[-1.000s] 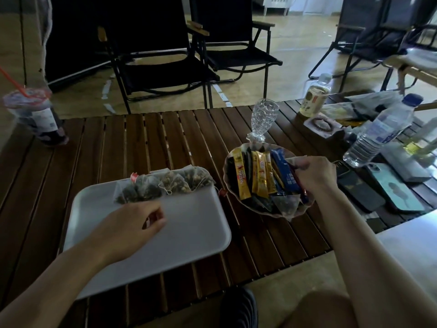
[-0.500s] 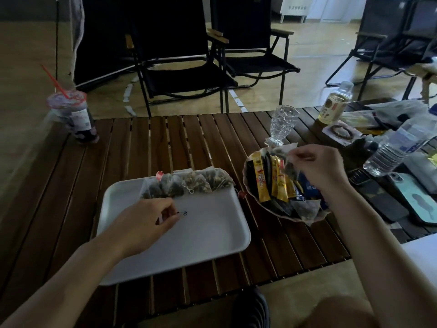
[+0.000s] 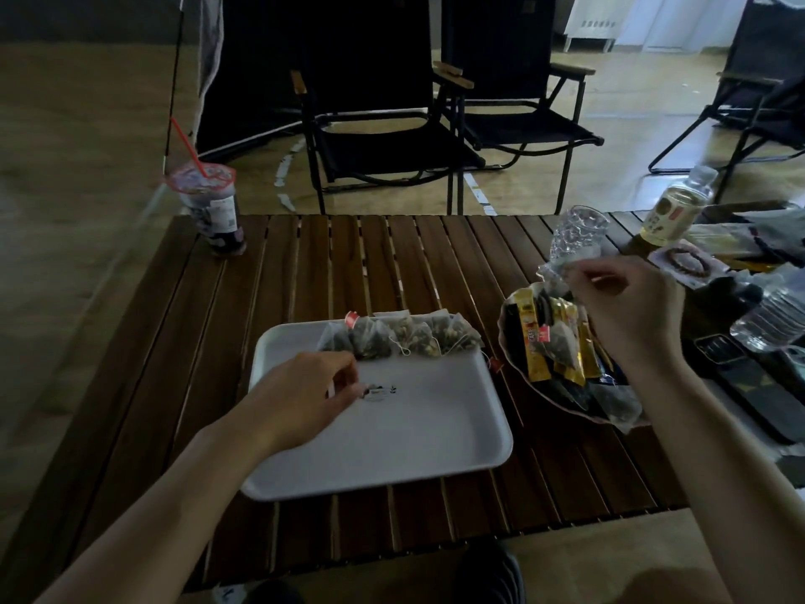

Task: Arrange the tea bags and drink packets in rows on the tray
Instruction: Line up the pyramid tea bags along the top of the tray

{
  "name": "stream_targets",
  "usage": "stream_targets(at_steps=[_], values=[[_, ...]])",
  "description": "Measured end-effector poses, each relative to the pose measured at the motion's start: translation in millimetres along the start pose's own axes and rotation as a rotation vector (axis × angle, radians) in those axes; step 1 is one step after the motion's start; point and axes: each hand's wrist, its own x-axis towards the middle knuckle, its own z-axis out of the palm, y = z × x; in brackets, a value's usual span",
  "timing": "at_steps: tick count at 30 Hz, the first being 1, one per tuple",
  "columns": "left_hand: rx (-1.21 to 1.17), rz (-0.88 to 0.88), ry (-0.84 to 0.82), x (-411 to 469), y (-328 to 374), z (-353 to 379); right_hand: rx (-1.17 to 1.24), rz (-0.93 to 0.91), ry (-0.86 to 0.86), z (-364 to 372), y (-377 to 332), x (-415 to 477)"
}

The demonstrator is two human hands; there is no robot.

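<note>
A white tray (image 3: 392,433) lies on the slatted wooden table (image 3: 348,263). Several mesh tea bags (image 3: 405,340) lie side by side along its far edge. My left hand (image 3: 300,394) rests on the tray just in front of the leftmost bag, fingers loosely curled. To the right stands a shallow bowl (image 3: 507,342) holding yellow and dark drink packets (image 3: 533,342) and more tea bags. My right hand (image 3: 627,307) is raised above the bowl and pinches a translucent tea bag (image 3: 562,265) by its top.
A clear goblet (image 3: 581,231) stands just behind the bowl. A lidded cup with a red straw (image 3: 213,207) is at the far left corner. Bottles (image 3: 773,316), phones (image 3: 736,372) and clutter crowd the right side. Black folding chairs (image 3: 383,137) stand beyond the table.
My right hand rose out of the bowl, lifting a tea bag up in front of the goblet. My left hand stayed on the tray near the row.
</note>
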Motion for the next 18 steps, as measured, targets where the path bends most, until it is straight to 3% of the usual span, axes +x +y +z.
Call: stream_targets(at_steps=[3, 8, 15, 18], values=[[0.012, -0.018, 0.012, -2, -5, -2, 0.065, -0.083, -0.147, 9, -30, -12], [0.039, -0.068, 0.015, -8, -17, -10, 0.138, -0.115, -0.731, 52, -72, -61], [0.049, -0.081, -0.017, -19, -33, -18, 0.161, -0.153, -0.970, 90, -94, -83], [0.049, -0.093, -0.022, -20, -37, -18, 0.050, -0.127, -1.004, 88, -83, -75]])
